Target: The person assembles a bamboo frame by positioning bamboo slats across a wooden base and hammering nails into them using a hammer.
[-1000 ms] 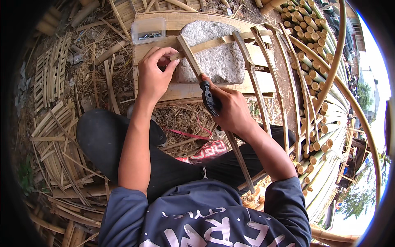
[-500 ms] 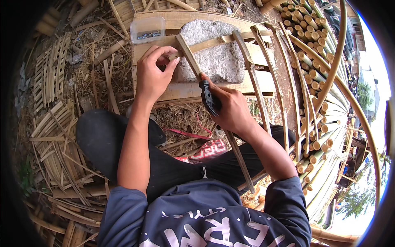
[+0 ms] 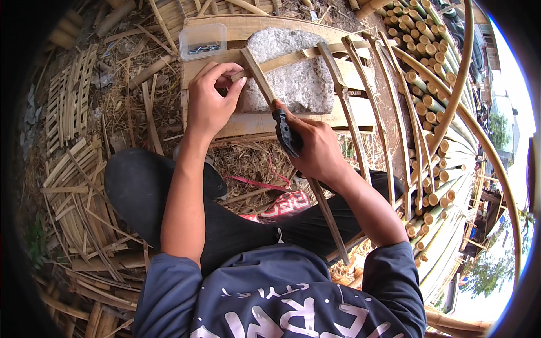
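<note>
My left hand point(image 3: 209, 100) pinches the left end of a bamboo cross strip point(image 3: 288, 58), thumb and fingers curled round it. The strip lies over a rough grey stone block point(image 3: 301, 84). In my right hand point(image 3: 318, 147) is a hammer with a black head point(image 3: 285, 134), held together with a bamboo slat point(image 3: 259, 76). That slat slants from the strip's left end, passes under my right hand and runs down over my lap. Several more slats point(image 3: 352, 121) cross the strip on the right, making a ladder-like frame.
The stone rests on a low bench of bamboo planks point(image 3: 242, 125). A clear plastic box point(image 3: 185, 40) holding nails stands at its far left. Stacked bamboo poles point(image 3: 437, 107) rise on the right, with a long curved pole before them. Bamboo scraps point(image 3: 84, 208) litter the left side.
</note>
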{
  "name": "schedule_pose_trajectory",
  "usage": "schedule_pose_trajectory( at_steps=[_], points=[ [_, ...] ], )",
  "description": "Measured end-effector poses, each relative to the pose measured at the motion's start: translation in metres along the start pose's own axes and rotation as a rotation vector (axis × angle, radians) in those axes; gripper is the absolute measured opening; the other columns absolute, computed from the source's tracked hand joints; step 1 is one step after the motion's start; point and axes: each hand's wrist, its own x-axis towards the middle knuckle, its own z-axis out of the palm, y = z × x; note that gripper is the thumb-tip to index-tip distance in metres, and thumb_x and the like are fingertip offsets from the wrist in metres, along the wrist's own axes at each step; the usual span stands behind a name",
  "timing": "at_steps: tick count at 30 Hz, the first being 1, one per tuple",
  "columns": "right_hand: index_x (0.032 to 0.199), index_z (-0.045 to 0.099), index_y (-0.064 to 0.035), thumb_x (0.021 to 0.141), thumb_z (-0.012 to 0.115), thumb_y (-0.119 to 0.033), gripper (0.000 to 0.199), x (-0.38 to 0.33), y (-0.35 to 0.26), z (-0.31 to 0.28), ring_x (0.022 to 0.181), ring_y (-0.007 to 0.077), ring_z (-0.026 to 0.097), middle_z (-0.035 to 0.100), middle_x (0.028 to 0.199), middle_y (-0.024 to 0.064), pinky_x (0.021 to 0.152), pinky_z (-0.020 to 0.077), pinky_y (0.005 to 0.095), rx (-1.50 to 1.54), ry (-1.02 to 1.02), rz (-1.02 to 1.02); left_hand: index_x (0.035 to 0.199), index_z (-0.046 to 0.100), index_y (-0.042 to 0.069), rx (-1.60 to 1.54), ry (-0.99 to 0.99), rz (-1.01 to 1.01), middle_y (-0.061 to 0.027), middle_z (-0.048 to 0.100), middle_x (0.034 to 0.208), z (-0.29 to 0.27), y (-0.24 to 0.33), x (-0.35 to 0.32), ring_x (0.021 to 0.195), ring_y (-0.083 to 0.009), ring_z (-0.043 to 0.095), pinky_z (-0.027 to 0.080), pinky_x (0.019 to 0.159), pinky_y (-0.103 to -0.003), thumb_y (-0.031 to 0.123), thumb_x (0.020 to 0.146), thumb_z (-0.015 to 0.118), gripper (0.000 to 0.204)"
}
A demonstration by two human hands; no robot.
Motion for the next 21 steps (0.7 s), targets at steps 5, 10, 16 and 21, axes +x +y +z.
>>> schedule_pose_trajectory(
  at_steps=[5, 10, 16, 21],
  points=[
    [0.147, 0.053, -0.0090, 0.078, 0.066, 0.000, 0.071, -0.0009, -0.0002, 0.0021, 0.075, 0.0390, 0.067, 0.068, 0.087, 0.0206, 0.070, 0.0533, 0.0449, 0.028, 0.034, 0.007, 0.104, 0.071, 0.001, -0.015, 0.004, -0.036, -0.0063, 0.069, 0.091, 0.0005, 0.0014, -0.0007, 0.072, -0.0139, 0.066, 0.051, 0.066, -0.028, 0.003, 0.085, 0.076, 0.020],
    [0.147, 0.050, -0.0032, 0.067, 0.067, 0.002, 0.082, -0.0011, 0.0025, 0.0014, 0.076, 0.0394, 0.068, 0.068, 0.088, 0.0190, 0.068, 0.0528, 0.0477, 0.020, 0.025, -0.025, 0.104, 0.071, 0.001, 0.004, -0.008, -0.056, -0.0049, 0.069, 0.093, 0.0026, 0.0059, -0.0019, 0.072, -0.0120, 0.065, 0.050, 0.066, -0.027, 0.002, 0.085, 0.076, 0.020],
    [0.147, 0.049, -0.0028, 0.067, 0.067, 0.002, 0.082, -0.0018, 0.0029, 0.0025, 0.076, 0.0396, 0.068, 0.068, 0.088, 0.0195, 0.068, 0.0524, 0.0477, 0.046, 0.012, -0.021, 0.103, 0.071, 0.001, 0.018, 0.002, -0.048, -0.0043, 0.069, 0.091, 0.0030, 0.0056, -0.0044, 0.071, -0.0124, 0.064, 0.050, 0.065, -0.027, 0.001, 0.084, 0.077, 0.019],
    [0.147, 0.050, -0.0020, 0.069, 0.066, 0.003, 0.080, -0.0017, 0.0004, -0.0014, 0.075, 0.0395, 0.068, 0.067, 0.087, 0.0196, 0.068, 0.0522, 0.0477, 0.050, -0.015, -0.002, 0.107, 0.070, 0.001, -0.019, 0.104, -0.026, -0.0085, 0.068, 0.092, 0.0051, 0.0007, -0.0036, 0.068, -0.0151, 0.066, 0.052, 0.064, -0.029, 0.009, 0.089, 0.075, 0.020]
  ],
)
